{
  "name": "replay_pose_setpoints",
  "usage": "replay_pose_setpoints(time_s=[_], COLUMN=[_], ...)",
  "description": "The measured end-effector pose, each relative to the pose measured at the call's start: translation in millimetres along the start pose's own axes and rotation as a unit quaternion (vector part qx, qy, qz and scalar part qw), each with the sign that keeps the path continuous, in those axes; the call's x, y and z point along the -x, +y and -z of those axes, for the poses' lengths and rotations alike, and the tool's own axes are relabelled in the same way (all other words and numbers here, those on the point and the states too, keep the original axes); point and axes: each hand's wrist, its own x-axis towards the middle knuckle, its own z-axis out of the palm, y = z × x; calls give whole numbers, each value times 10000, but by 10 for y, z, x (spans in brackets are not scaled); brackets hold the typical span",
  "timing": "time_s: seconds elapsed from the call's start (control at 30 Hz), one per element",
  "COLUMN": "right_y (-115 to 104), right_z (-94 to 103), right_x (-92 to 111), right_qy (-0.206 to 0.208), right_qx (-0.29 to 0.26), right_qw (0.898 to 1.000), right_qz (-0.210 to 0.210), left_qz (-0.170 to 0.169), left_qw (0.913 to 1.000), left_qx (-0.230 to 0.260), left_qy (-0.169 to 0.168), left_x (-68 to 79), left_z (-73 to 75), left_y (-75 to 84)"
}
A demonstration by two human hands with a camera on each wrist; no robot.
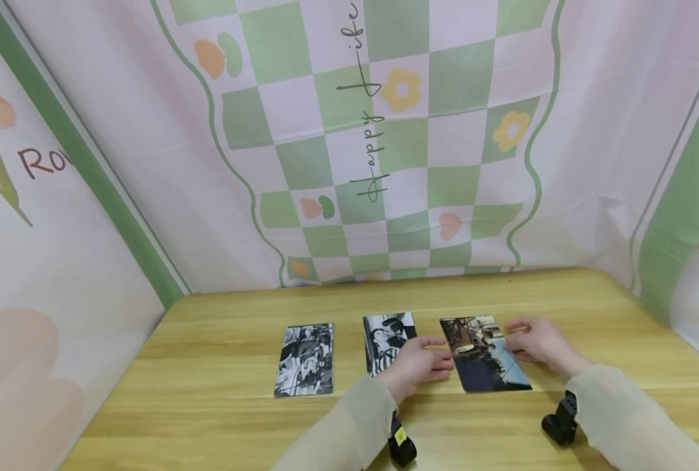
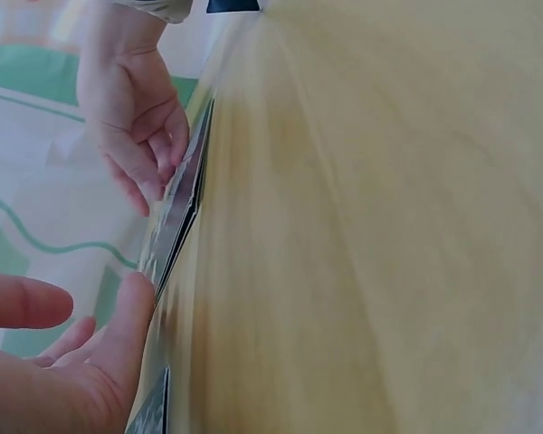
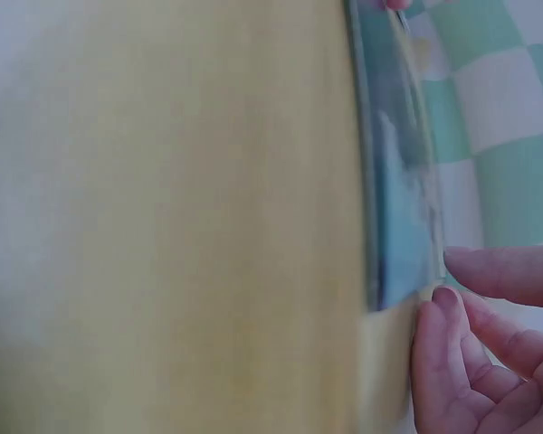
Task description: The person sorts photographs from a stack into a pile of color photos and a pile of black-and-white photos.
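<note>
A colour photo print [image 1: 486, 353] lies on the wooden table between both hands. My left hand [image 1: 419, 364] is at its left edge with fingers extended. In the left wrist view, the left hand's thumb [image 2: 131, 312] is right at the near end of that print [image 2: 188, 194]. At the print's right edge is my right hand [image 1: 539, 341], its fingers loosely bent and the thumb tip overlapping the border. The right wrist view has thumb [image 3: 502, 274] and forefinger apart beside the print's corner. A black-and-white print [image 1: 385, 337] of two people is partly hidden behind the left hand.
Another black-and-white print [image 1: 305, 360] lies farther left on the table [image 1: 208, 379]. Black wrist devices [image 1: 402, 445] hang below both sleeves. A checked green-and-white curtain [image 1: 396, 144] rises behind the table's back edge, with printed cloth at both sides.
</note>
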Motion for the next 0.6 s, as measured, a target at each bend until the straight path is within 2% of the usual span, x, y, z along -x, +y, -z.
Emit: replay_pose_setpoints(time_s=[0.13, 0.4, 0.6], right_y=[-5, -187, -297], right_z=[52, 44, -36], right_x=[26, 83, 83], right_qy=[-140, 11, -102], right_qx=[-329, -107, -307], right_qw=[9993, 9998, 9991], right_qz=[124, 158, 264], left_qz=[-25, -82, -228], left_qw=[10000, 9999, 9997], left_qx=[74, 38, -115], left_qy=[10, -74, -43], left_x=[12, 55, 94], left_z=[27, 105, 242], left_y=[20, 60, 85])
